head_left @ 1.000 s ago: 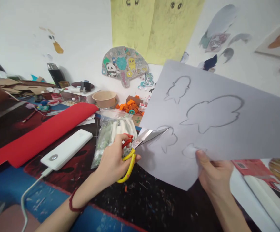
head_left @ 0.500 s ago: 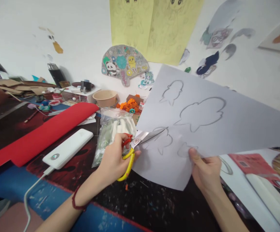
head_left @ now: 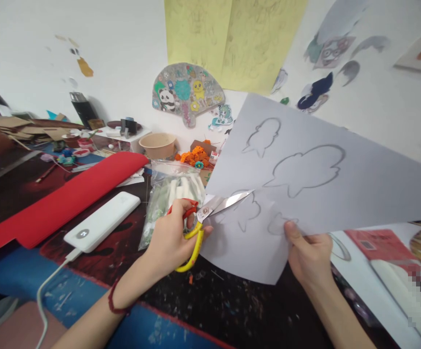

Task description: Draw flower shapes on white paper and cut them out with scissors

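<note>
Over the desk (head_left: 254,315), white paper (head_left: 307,201) is spanning the frame's right half; the right hand (head_left: 310,252) is pinching its lower edge. Near centre, the left hand (head_left: 172,237) is clasping scissors (head_left: 205,212), apparently cutting; the next move is likely calling for steady paper and closing blades (head_left: 234,200).

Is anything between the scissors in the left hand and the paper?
Nothing visible: the scissors overlap the paper, a blade showing over its face. The right hand grips the near edge, right of the blade's tip. The bag lies beyond the left hand, not between.
</note>
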